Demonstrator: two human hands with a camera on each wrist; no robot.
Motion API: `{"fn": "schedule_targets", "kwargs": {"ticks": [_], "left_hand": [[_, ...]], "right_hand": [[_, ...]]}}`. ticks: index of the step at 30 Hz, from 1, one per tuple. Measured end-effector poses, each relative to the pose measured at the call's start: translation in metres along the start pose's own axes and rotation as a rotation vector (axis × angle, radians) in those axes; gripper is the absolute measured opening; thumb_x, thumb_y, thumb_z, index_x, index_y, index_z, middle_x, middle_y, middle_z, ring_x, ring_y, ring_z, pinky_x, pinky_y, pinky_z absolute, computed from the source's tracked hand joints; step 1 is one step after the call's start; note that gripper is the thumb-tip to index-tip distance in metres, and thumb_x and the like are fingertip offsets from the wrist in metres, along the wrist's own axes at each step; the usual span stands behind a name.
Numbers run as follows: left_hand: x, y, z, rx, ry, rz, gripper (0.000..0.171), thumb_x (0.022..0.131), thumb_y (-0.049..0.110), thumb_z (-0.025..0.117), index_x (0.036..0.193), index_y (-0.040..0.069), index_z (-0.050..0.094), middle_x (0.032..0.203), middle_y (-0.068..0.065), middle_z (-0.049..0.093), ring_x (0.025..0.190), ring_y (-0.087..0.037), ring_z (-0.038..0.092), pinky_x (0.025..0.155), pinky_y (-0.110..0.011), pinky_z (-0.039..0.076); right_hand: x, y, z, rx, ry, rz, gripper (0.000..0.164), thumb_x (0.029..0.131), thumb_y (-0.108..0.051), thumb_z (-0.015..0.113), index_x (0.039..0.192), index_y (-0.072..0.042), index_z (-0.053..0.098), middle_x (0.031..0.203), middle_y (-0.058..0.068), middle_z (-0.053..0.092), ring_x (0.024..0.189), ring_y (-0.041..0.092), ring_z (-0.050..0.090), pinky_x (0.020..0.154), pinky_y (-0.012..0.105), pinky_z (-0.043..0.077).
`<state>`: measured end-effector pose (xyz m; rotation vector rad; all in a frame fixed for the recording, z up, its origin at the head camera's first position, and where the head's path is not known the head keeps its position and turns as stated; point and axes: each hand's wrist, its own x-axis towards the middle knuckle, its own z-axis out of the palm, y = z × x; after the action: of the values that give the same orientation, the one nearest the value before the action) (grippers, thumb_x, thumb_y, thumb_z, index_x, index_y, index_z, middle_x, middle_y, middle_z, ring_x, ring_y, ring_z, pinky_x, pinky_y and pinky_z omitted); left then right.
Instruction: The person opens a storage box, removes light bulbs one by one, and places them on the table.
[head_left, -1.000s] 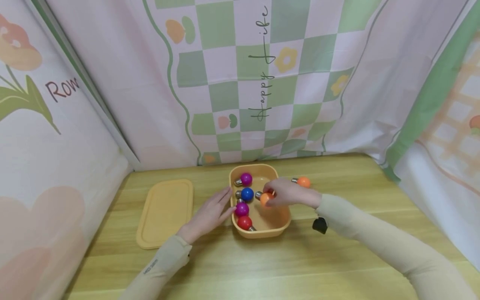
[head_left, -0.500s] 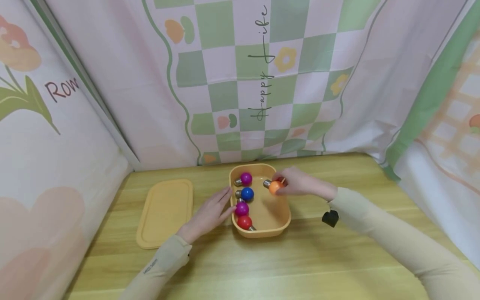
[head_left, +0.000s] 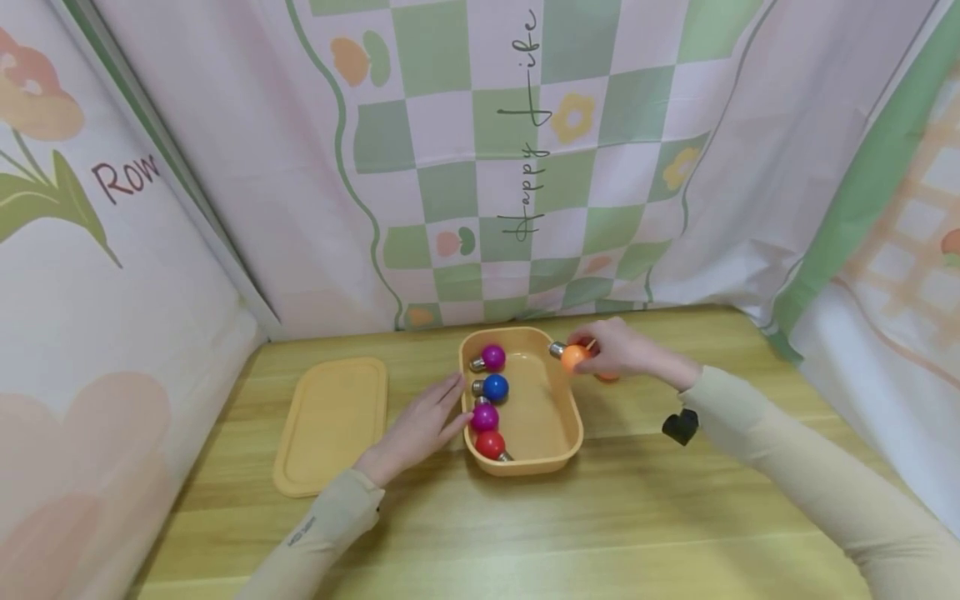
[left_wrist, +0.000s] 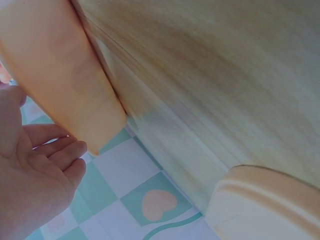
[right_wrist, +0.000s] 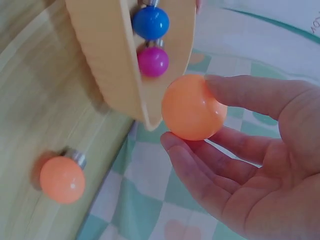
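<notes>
My right hand [head_left: 618,346] pinches an orange light bulb [head_left: 575,358] between thumb and fingers, above the right rim of a yellow-orange plastic box [head_left: 521,469]. The bulb's metal base points left. Another orange bulb [right_wrist: 62,179] lies on the table beside the box, largely hidden by my right hand in the head view. Along the left side inside the box are two purple bulbs [head_left: 492,357], a blue bulb [head_left: 495,387] and a red bulb [head_left: 491,445]. My left hand [head_left: 420,425] rests with extended fingers against the box's left side, the thumb at the rim.
A matching yellow-orange lid [head_left: 332,427] lies flat on the wooden table [head_left: 480,542], left of the box. Patterned curtains [head_left: 510,167] stand behind the table and at both sides.
My right hand has lifted the orange bulb from inside the box and carried it up, back and to the right, over the rim. My left hand has stayed in place.
</notes>
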<state>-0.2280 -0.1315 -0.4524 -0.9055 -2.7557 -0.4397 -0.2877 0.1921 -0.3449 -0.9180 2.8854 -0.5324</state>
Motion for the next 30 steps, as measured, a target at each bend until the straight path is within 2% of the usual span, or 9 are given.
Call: {"fn": "schedule_targets", "kwargs": {"ticks": [3,8,12,30], "left_hand": [[0.0,0.0,0.0,0.001,-0.011,-0.006,0.062,0.101,0.036,0.056,0.146,-0.005,0.043,0.153,-0.025,0.042,0.138,-0.04,0.048,0.115,-0.05,0.043],[0.0,0.0,0.0,-0.004,-0.017,-0.013,0.063,0.101,0.037,0.055,0.147,-0.004,0.041,0.154,-0.024,0.041,0.139,-0.039,0.047,0.116,-0.05,0.042],[0.0,-0.001,0.001,-0.004,-0.013,-0.01,0.062,0.101,0.035,0.056,0.146,-0.005,0.042,0.153,-0.025,0.042,0.138,-0.04,0.048,0.116,-0.05,0.042],[0.0,-0.001,0.002,-0.003,-0.005,-0.007,0.062,0.101,0.036,0.056,0.147,-0.004,0.042,0.153,-0.024,0.042,0.138,-0.038,0.048,0.116,-0.048,0.042]], "right_hand": [[-0.002,0.007,-0.003,0.013,0.015,0.012,0.022,0.08,-0.014,0.076,0.098,-0.002,0.072,0.087,0.007,0.073,0.076,0.018,0.065,0.065,0.026,0.049],[-0.007,0.022,-0.007,0.056,0.019,0.053,0.027,0.082,-0.015,0.076,0.103,0.0,0.071,0.098,0.015,0.074,0.088,0.032,0.071,0.075,0.041,0.06],[-0.01,0.036,-0.008,0.064,0.008,0.084,0.031,0.082,-0.016,0.077,0.106,0.002,0.069,0.103,0.019,0.073,0.094,0.038,0.07,0.081,0.048,0.061],[-0.019,0.074,-0.008,0.02,0.028,0.144,0.034,0.079,-0.014,0.077,0.106,0.005,0.068,0.102,0.022,0.073,0.095,0.038,0.068,0.08,0.047,0.059]]}}
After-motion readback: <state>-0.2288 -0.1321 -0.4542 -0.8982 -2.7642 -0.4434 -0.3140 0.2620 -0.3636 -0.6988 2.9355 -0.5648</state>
